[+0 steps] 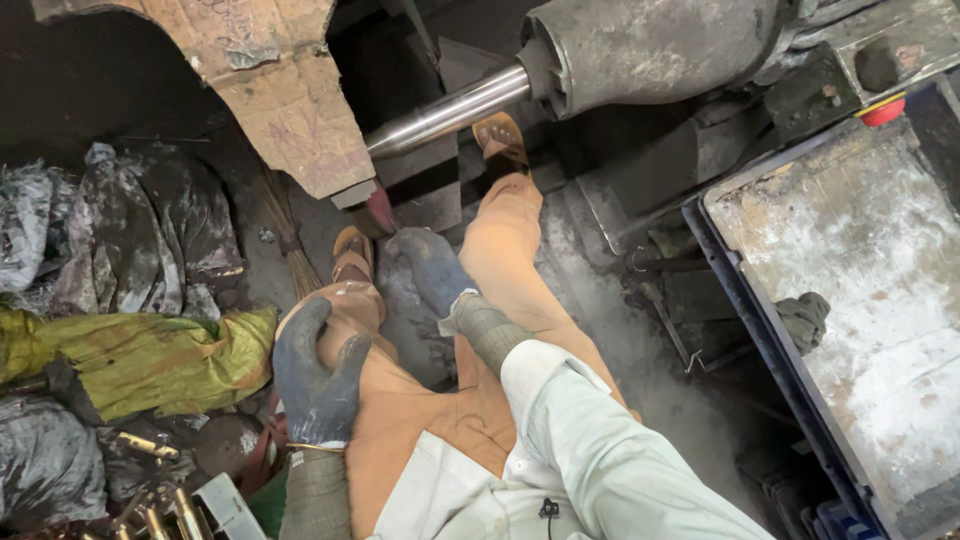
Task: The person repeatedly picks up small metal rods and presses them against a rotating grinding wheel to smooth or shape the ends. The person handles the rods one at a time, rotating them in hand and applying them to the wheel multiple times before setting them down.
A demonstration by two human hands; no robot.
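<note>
Left hand point(318, 375), in a dark grey glove, rests flat and released on the orange-trousered left knee point(345, 305), grasping nothing. Right hand point(432, 265), gloved alike, reaches toward 12 o'clock, fingers loosely extended, nothing in its hold, near the small reddish metal piece point(380, 208) under the worn cardboard guard point(290, 100). Polished steel rod point(450, 110) runs at 1 o'clock into the grey machine cylinder point(650, 45).

Small dark-red block point(380, 208) seen at 12 o'clock, tucked under cardboard edge, just beyond gloved right hand point(432, 268).
</note>
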